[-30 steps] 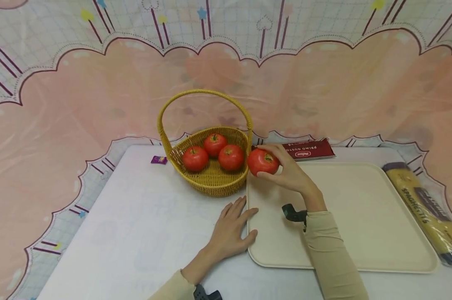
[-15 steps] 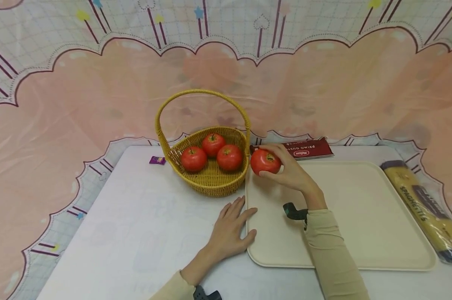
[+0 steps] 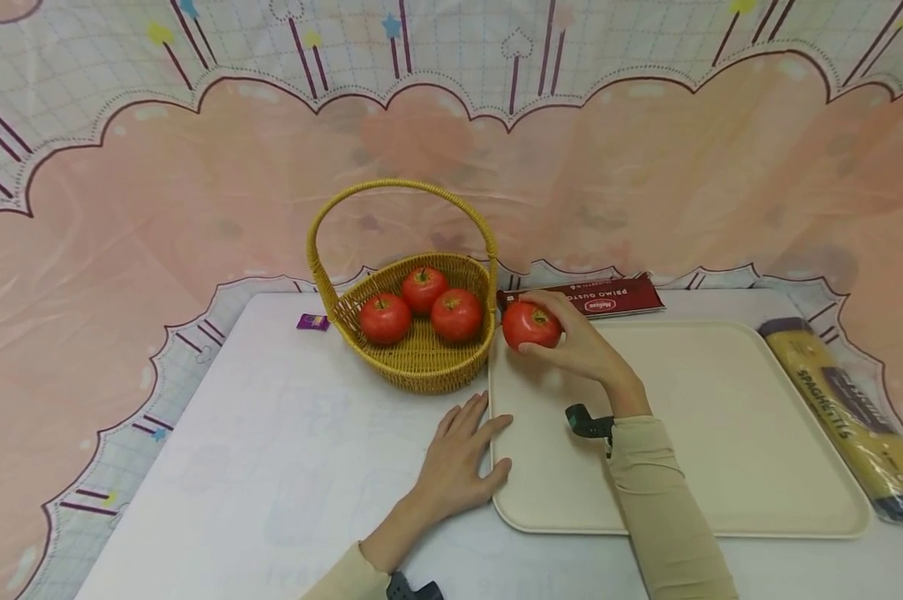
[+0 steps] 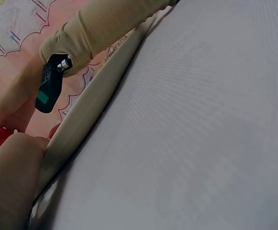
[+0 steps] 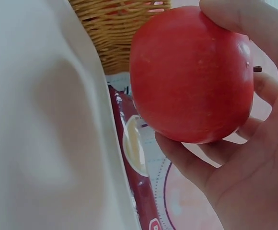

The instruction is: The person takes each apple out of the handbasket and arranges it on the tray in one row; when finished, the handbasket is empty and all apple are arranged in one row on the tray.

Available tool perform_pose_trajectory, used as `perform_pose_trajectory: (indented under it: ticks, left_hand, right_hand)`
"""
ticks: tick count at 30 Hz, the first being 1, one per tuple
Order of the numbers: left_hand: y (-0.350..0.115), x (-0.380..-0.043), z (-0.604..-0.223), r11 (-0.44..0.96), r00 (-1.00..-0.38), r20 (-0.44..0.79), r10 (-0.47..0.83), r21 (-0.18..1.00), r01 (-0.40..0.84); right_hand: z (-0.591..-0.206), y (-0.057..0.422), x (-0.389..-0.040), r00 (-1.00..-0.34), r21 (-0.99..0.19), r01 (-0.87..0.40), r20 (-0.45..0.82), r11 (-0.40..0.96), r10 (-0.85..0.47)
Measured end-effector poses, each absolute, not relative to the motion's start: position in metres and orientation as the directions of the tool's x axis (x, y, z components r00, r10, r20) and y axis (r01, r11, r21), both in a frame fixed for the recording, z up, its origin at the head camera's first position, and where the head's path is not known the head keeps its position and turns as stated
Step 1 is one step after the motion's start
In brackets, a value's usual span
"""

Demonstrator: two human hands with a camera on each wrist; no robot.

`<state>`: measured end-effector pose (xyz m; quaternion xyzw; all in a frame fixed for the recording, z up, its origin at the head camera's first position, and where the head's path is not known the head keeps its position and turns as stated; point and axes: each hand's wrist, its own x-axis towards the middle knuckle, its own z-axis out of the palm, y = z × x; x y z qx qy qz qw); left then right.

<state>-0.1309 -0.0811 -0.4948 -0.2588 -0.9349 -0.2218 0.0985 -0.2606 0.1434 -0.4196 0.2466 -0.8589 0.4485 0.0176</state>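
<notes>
My right hand [image 3: 582,346] holds a red apple [image 3: 531,324] by its sides, thumb and fingers bent round it. The apple hangs over the far left corner of the cream tray [image 3: 721,433], just right of the basket rim. In the right wrist view the apple [image 5: 191,76] shows its stem toward the palm, and the tray surface lies apart from it. My left hand [image 3: 454,467] rests by the tray's left edge with fingers stretched out, thumb and forefinger reaching over the rim. Inside the yellow wicker basket [image 3: 428,379] sit three more red apples [image 3: 457,315].
A dark red packet [image 3: 616,296] lies behind the tray. Along the tray's right side lies a yellow spaghetti pack [image 3: 845,417]. A small purple packet [image 3: 313,322] is left of the basket, whose tall handle [image 3: 402,183] arches above it. A patterned cloth [image 3: 646,183] hangs behind the table.
The held apple has shifted slightly to the right, away from the basket rim. My left hand stays in place at the tray edge. The head view has drifted a little.
</notes>
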Motion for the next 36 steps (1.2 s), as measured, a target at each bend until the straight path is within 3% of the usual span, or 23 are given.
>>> perform_pose_trajectory:
  ticks: [36]
  left_hand:
    - [-0.081,-0.131,-0.495,0.776,-0.854,0.283,0.436,0.363,0.516]
  right_hand:
    - [-0.437,0.147,-0.268,-0.879,-0.767,-0.385,0.134,0.514,-0.457]
